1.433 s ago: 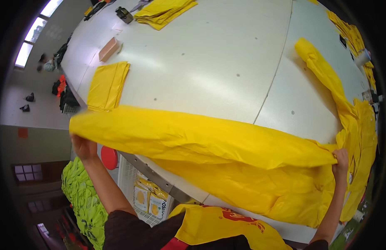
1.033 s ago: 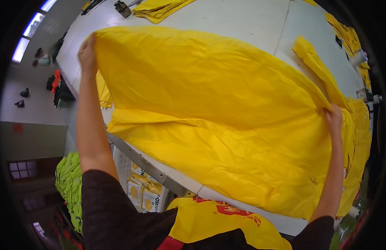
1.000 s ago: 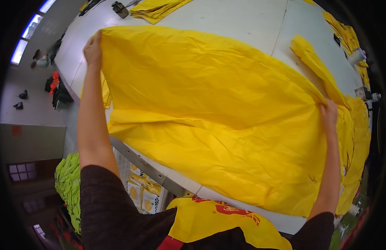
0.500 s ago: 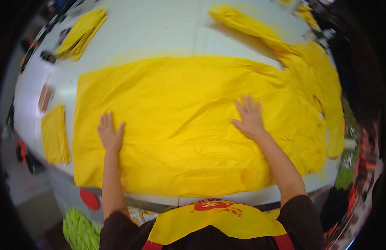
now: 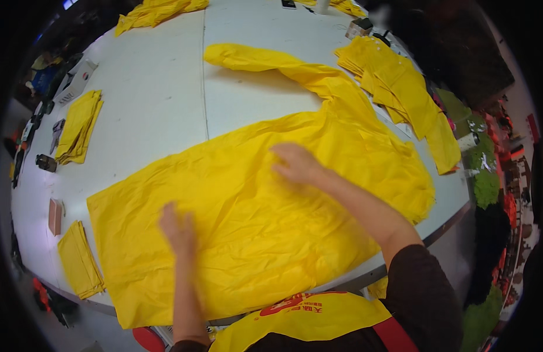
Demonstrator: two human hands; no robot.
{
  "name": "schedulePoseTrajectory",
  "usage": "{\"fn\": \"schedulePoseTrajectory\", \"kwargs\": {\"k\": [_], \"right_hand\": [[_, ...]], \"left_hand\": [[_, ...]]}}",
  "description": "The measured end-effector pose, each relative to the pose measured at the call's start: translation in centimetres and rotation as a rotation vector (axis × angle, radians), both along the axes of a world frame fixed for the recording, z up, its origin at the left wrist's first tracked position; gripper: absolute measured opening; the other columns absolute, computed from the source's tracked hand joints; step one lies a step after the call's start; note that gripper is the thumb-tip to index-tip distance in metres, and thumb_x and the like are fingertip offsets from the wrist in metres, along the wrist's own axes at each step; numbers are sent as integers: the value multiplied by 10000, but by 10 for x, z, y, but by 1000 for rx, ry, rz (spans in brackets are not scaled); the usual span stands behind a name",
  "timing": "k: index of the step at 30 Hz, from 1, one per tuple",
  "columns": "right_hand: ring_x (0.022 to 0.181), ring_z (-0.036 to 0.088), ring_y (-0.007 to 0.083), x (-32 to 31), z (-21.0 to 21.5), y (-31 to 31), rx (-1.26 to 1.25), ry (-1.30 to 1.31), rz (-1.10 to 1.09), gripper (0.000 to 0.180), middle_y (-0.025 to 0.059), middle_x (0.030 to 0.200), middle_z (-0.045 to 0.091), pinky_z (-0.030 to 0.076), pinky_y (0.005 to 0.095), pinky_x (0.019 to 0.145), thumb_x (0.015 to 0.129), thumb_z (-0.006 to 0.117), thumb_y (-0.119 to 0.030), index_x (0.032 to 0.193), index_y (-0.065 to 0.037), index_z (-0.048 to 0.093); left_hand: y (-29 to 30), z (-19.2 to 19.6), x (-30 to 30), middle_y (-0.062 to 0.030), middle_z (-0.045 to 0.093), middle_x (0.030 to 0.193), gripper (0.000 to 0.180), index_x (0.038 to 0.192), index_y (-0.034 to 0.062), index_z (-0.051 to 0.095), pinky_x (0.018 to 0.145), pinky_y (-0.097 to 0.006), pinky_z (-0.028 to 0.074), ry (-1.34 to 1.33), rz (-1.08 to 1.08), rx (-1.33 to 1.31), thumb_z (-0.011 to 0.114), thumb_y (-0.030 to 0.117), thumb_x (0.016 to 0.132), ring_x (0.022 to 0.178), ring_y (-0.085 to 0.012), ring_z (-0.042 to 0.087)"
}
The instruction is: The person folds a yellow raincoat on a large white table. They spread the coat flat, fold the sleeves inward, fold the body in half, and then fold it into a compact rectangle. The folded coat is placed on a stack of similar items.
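Note:
A large yellow plastic sheet-like garment (image 5: pixel 242 193) lies spread flat on the white table (image 5: pixel 160 105), with a long sleeve-like part (image 5: pixel 283 67) reaching toward the far side. My left hand (image 5: pixel 177 226) presses flat on its lower middle, fingers together and blurred. My right hand (image 5: pixel 298 164) rests palm down on it further up and to the right, fingers spread. Neither hand grips anything.
Folded yellow pieces lie at the left (image 5: pixel 78 126) and lower left (image 5: pixel 78 267). A stack of yellow garments (image 5: pixel 394 82) sits at the right edge, another heap (image 5: pixel 157 9) at the far side. Small dark items (image 5: pixel 46 162) line the left edge. Green bundles (image 5: pixel 485 188) lie beyond the table's right.
I swung the lifted yellow sheet up and laid it down on the table. My hands let go of its edges and now slide over it flat; my view shifted rightward.

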State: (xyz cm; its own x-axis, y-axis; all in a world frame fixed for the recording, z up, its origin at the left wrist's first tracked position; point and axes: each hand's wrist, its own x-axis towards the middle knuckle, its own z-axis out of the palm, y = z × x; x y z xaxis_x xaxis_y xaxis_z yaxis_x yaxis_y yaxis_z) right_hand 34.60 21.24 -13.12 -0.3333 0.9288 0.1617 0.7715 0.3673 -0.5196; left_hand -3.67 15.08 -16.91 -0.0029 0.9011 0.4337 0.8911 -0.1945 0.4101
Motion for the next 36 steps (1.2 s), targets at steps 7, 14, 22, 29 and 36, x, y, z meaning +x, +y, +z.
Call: {"fn": "schedulePoseTrajectory", "kwargs": {"k": [7, 14, 22, 29, 36], "right_hand": [[1216, 391, 364, 59, 48, 173, 583, -699, -286, 371, 148, 1281, 466, 344, 518, 956, 801, 543, -114, 1171, -124, 529], [1016, 562, 343, 134, 10, 225, -16, -632, -267, 318, 150, 1050, 606, 443, 440, 838, 813, 561, -147, 1126, -118, 512], [1100, 520, 315, 336, 74, 271, 187, 1635, -717, 409, 197, 1220, 514, 409, 481, 953, 964, 327, -278, 1242, -1, 444], [1025, 527, 227, 409, 83, 266, 84, 1462, -317, 325, 109, 1161, 529, 438, 406, 871, 929, 457, -332, 1043, -30, 493], [1105, 493, 225, 319, 83, 211, 128, 714, -876, 858, 164, 1230, 499, 379, 358, 923, 721, 664, -550, 1280, 44, 400]], "left_hand": [[62, 21, 274, -194, 519, 1203, 428, 1173, 25, 529, 973, -467, 338, -100, -663, 35, 628, 199, 795, 1167, -345, 456], [97, 5, 356, -165, 353, 1391, 588, 1334, 104, 385, 1017, -561, 232, 92, -730, -143, 555, 372, 839, 1300, -325, 304], [93, 6, 363, -169, 279, 1439, 741, 1376, 208, 364, 971, -684, 154, 304, -627, -172, 467, 627, 773, 1340, -374, 197], [96, 1, 357, -163, 289, 1437, 761, 1361, 204, 393, 982, -672, 142, 336, -562, -187, 474, 649, 749, 1340, -362, 204], [95, 5, 369, -162, 301, 1429, 771, 1355, 184, 395, 982, -659, 140, 352, -639, -151, 497, 642, 743, 1329, -364, 224]]}}
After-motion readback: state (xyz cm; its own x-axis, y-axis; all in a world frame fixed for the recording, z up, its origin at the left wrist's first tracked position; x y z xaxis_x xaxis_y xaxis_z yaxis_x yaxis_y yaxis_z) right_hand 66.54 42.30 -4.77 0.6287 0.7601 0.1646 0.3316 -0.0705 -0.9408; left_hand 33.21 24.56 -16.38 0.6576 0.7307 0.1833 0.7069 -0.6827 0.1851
